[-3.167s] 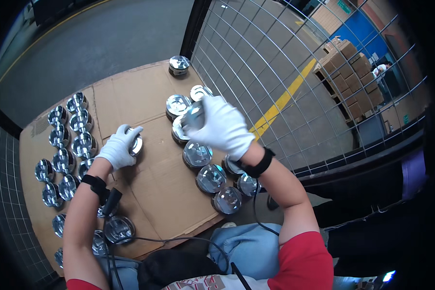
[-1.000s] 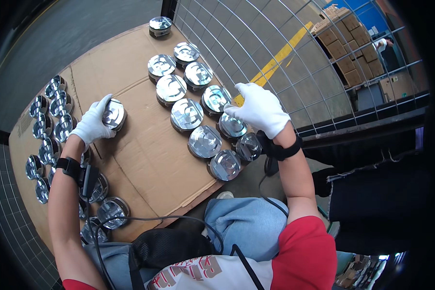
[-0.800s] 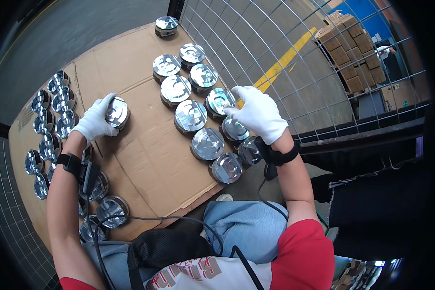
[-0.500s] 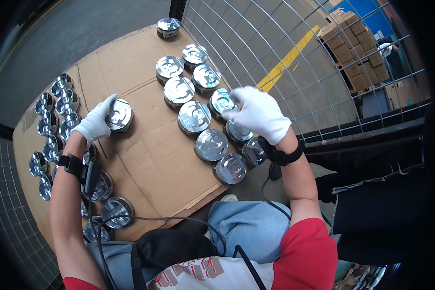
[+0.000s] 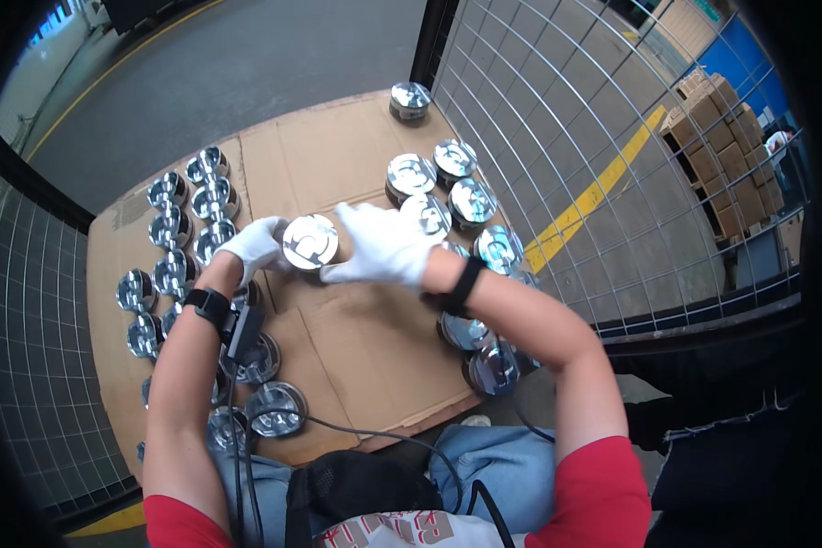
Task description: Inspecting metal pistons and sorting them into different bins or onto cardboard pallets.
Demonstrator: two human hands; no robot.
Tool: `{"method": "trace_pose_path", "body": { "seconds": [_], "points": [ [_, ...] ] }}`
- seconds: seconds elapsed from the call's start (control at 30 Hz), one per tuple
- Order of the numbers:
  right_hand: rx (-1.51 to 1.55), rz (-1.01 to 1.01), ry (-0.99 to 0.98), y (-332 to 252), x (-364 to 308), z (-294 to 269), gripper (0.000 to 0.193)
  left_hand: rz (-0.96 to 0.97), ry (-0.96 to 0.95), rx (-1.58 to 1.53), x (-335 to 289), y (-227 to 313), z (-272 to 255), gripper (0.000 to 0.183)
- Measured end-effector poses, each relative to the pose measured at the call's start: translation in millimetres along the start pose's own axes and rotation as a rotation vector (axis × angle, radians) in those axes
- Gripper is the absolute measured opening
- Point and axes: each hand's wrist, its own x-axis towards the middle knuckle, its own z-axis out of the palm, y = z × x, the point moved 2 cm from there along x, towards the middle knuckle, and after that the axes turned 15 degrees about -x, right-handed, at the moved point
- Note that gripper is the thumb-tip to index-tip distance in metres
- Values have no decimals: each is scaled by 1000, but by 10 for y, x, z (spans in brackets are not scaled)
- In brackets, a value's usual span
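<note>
A shiny metal piston (image 5: 310, 242) with a patterned crown is raised a little above the cardboard sheet (image 5: 338, 342). My left hand (image 5: 256, 247), in a white glove, grips it from the left; some of its fingers are hidden behind the piston. My white-gloved right hand (image 5: 382, 245) is at the piston's right side, thumb and fingers spread apart. Whether the right fingertips touch it is hard to tell. Beyond my right wrist, several more pistons (image 5: 473, 202) stand crown up, partly covered by that hand and forearm.
On the left, several pistons (image 5: 170, 226) stand in rows. One lone piston (image 5: 410, 100) sits at the far corner. Wire mesh (image 5: 557, 137) bounds the right side, with stacked cartons (image 5: 721, 151) beyond it. A black cable (image 5: 374, 429) crosses in front of my lap.
My right hand has moved left from the right-hand pistons to the piston in my left hand. My left hand still holds that piston. The view has shifted, so the scene sits farther right and lower.
</note>
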Motion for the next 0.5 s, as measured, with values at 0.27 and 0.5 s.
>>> {"method": "trace_pose_path", "body": {
  "seconds": [0.27, 0.5],
  "points": [
    [-67, 15, -128, -242, 610, 227, 72, -127, 68, -210, 19, 65, -6, 57],
    [-60, 536, 200, 811, 1222, -400, 63, 52, 77, 506, 272, -82, 179, 57]
  ]
}}
